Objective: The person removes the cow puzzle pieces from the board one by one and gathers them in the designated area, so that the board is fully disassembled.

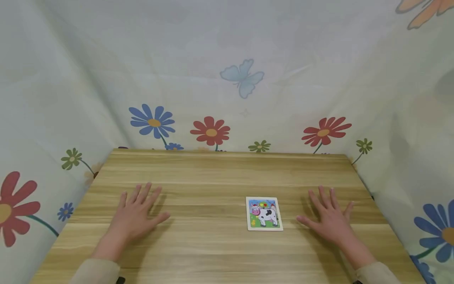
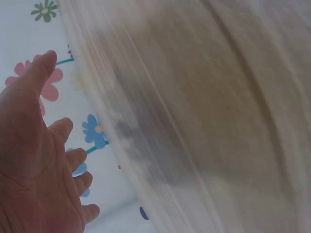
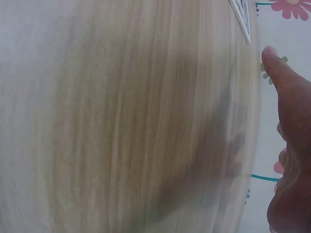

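Observation:
A small square picture puzzle with a white border [image 1: 264, 213] lies flat on the wooden table, right of the middle. It shows a black-and-white cow on green grass. To its right is my right hand [image 1: 331, 221], fingers spread and palm down, its thumb tip nearest the picture. My left hand [image 1: 136, 219] hovers over the table's left side with spread fingers and holds nothing. In the left wrist view, the palm of the left hand [image 2: 36, 160] shows with its shadow on the wood. The right wrist view catches the puzzle's corner [image 3: 243, 19] near the right thumb.
The wood-grain table [image 1: 198, 252] narrows toward its far edge. Pale cloth [image 1: 184, 47] printed with flowers and butterflies hangs behind it and along both sides. Beige sleeves [image 1: 97, 271] cover the forearms.

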Motion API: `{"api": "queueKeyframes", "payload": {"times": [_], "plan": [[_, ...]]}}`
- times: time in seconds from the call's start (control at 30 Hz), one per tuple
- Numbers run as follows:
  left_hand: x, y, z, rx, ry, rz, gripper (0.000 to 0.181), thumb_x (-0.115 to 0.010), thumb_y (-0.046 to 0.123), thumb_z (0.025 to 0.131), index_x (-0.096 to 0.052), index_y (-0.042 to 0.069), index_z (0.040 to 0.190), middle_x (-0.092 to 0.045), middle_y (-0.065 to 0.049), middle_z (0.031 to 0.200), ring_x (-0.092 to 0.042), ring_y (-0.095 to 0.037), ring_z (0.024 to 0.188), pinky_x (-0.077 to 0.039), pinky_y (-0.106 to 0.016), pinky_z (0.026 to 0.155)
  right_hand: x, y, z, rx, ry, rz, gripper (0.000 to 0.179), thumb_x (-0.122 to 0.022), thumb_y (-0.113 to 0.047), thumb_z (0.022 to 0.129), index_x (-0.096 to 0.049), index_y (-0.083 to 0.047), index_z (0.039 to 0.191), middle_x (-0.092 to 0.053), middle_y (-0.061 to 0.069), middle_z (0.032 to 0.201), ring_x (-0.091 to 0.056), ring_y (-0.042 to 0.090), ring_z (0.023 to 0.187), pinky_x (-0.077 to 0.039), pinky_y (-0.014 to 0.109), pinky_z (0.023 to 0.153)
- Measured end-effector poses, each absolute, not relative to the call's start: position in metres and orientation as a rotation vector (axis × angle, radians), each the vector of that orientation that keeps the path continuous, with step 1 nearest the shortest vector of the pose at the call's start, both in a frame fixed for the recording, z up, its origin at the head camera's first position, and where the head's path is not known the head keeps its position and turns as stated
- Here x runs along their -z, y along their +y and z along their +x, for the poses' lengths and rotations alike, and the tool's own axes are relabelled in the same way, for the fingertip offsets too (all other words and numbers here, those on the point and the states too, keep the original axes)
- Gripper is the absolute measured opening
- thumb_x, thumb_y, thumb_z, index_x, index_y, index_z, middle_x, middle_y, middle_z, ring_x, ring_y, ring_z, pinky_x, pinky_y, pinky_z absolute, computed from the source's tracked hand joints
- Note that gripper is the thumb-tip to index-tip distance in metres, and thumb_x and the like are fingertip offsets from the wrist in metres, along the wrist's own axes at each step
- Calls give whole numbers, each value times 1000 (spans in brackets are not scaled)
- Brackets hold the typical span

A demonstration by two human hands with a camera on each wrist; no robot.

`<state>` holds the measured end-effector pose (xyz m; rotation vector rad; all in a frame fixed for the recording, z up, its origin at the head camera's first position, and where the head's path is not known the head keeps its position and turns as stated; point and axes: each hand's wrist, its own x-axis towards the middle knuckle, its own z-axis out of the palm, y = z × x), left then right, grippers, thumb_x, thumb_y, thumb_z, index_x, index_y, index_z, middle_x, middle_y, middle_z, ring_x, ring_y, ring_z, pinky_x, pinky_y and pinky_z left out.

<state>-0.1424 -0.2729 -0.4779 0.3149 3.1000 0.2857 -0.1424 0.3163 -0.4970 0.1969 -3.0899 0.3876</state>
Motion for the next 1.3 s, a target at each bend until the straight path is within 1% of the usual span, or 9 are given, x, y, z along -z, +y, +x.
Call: {"api": "queueKeyframes", "payload": {"times": [0.1, 0.33, 0.5, 0.63, 0.73, 0.97, 1.13, 1.23, 1.3], "plan": [[477, -268, -146, -262, 3098, 353, 94, -55, 76, 98, -35, 17, 168, -23, -23, 174, -17, -52, 159, -5, -78, 121, 499, 312, -142, -391, -3095, 204, 105, -64, -76, 92, -30, -12, 169, -11, 22, 176, 9, 48, 161, 27, 79, 107], [466, -237, -165, -278, 3075, 471, 94, -59, 74, 96, -35, 19, 168, -24, -20, 175, -15, -48, 161, -6, -73, 124, 498, 298, -147, -351, -3068, 285, 104, -66, -76, 91, -34, -15, 168, -16, 18, 177, -2, 47, 163, 9, 85, 113], [460, -203, -182, -306, 3036, 609, 96, -64, 72, 95, -35, 17, 168, -27, -18, 174, -18, -46, 161, -12, -69, 126, 494, 283, -149, -374, -3054, 402, 102, -68, -75, 90, -39, -13, 166, -20, 18, 176, -10, 47, 162, 2, 85, 115], [453, -176, -195, -324, 2982, 724, 97, -65, 70, 95, -33, 17, 169, -28, -16, 174, -19, -43, 162, -14, -66, 127, 495, 269, -151, -380, -3046, 483, 102, -69, -75, 89, -41, -14, 165, -23, 17, 175, -14, 46, 162, -1, 81, 119], [449, -157, -202, -323, 2935, 784, 97, -67, 70, 94, -32, 19, 169, -28, -14, 174, -18, -41, 163, -14, -63, 128, 498, 261, -153, -375, -3048, 542, 103, -69, -77, 88, -40, -15, 166, -23, 15, 176, -15, 44, 162, -3, 78, 121], [447, -120, -215, -347, 2828, 838, 100, -68, 73, 92, -30, 24, 170, -26, -8, 176, -17, -34, 164, -14, -57, 130, 502, 249, -150, -378, -3002, 666, 105, -68, -78, 87, -39, -15, 166, -26, 14, 175, -18, 43, 162, -7, 77, 122], [452, -100, -221, -486, 2726, 827, 103, -74, 72, 87, -32, 27, 169, -28, 0, 176, -22, -29, 163, -24, -54, 128, 505, 243, -147, -404, -2993, 727, 104, -70, -76, 88, -39, -16, 166, -28, 13, 175, -21, 41, 161, -9, 74, 123], [455, -91, -225, -552, 2676, 825, 102, -78, 68, 86, -35, 26, 169, -31, 2, 175, -27, -27, 161, -28, -53, 127, 508, 240, -146, -408, -2993, 758, 103, -68, -77, 89, -38, -17, 167, -29, 11, 175, -22, 40, 161, -10, 72, 124], [458, -86, -227, -587, 2646, 830, 100, -80, 64, 87, -38, 24, 167, -33, 1, 173, -29, -26, 160, -30, -52, 126, 510, 239, -145, -402, -2979, 782, 102, -68, -77, 89, -38, -16, 167, -30, 11, 174, -24, 39, 161, -12, 71, 125]]}}
